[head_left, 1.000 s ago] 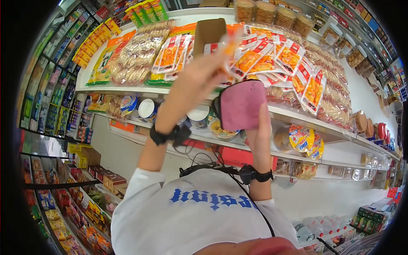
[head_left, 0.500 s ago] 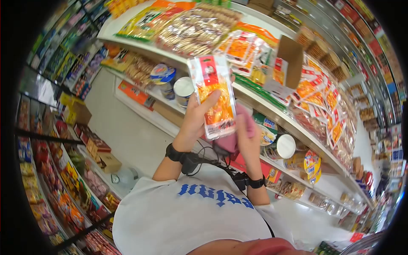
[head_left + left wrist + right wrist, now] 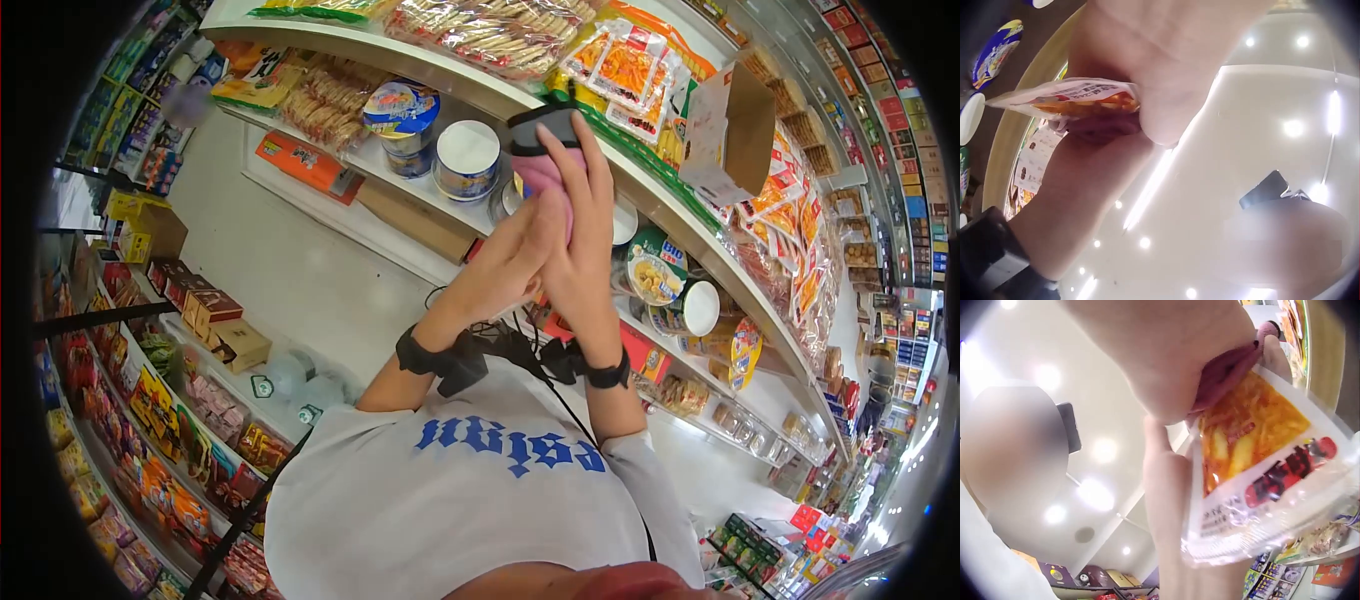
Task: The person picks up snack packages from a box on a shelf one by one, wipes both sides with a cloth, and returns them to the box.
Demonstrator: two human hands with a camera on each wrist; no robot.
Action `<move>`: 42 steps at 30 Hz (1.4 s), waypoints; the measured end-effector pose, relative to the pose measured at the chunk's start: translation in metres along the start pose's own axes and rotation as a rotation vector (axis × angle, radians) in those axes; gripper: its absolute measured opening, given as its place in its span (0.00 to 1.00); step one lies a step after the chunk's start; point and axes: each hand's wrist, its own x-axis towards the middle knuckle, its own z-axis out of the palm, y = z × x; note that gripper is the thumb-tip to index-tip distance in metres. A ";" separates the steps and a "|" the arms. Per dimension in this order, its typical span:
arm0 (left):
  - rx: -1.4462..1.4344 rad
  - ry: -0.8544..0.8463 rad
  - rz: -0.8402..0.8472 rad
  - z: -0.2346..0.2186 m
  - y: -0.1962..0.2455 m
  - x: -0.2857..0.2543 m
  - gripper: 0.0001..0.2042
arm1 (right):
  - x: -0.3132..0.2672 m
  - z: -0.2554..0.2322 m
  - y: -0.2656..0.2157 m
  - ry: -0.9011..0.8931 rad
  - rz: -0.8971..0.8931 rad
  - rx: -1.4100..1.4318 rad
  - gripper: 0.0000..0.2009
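In the head view my left hand (image 3: 500, 265) and right hand (image 3: 582, 245) meet in front of the shelves. My right hand's fingers lie over a pink cloth (image 3: 545, 172) with a dark grey band at its far end, holding it between the hands. My left hand grips a white-edged snack packet (image 3: 1254, 447) with orange food printed on it. The hands hide this packet in the head view. In the right wrist view the pink cloth presses against the packet's face beneath my palm. The left wrist view shows the packet nearly edge-on.
An open cardboard box (image 3: 735, 135) stands on the upper shelf (image 3: 440, 70), beside similar packets (image 3: 630, 65). Below are noodle cups (image 3: 468, 160) and an orange box (image 3: 300, 165). More stocked shelves (image 3: 140, 400) line the left side, with brown boxes (image 3: 235, 345) there.
The packet came from the upper shelf in my left hand and was held face up; now it is between my hands with the pink cloth. The head view has turned and lowered.
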 end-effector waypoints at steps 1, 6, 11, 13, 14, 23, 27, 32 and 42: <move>0.111 0.014 0.097 -0.002 0.001 0.000 0.29 | 0.004 0.000 -0.002 -0.065 0.072 0.063 0.21; -0.378 0.413 -0.006 -0.022 0.013 0.007 0.27 | -0.006 0.021 -0.009 -0.127 -0.135 -0.135 0.17; -0.605 0.648 0.030 -0.054 0.009 0.011 0.25 | -0.049 0.037 -0.008 -0.256 -0.064 0.088 0.14; -0.627 0.568 0.027 -0.057 0.012 0.013 0.26 | -0.060 0.028 -0.002 -0.293 -0.021 0.161 0.18; -0.639 0.523 0.018 -0.056 0.011 0.014 0.26 | -0.062 0.025 0.000 -0.217 0.126 0.251 0.19; 0.222 0.440 0.374 0.024 -0.010 0.054 0.27 | -0.073 -0.031 0.034 0.095 0.441 0.421 0.18; -0.401 0.117 -0.025 0.062 -0.007 0.049 0.32 | -0.072 -0.050 0.020 -0.033 0.040 0.244 0.29; -0.384 -0.016 -0.123 0.116 -0.004 0.056 0.28 | -0.040 -0.111 0.030 0.124 -0.053 -0.161 0.29; -0.334 0.070 0.066 0.147 -0.014 0.098 0.18 | -0.091 -0.165 0.075 0.213 0.524 0.742 0.16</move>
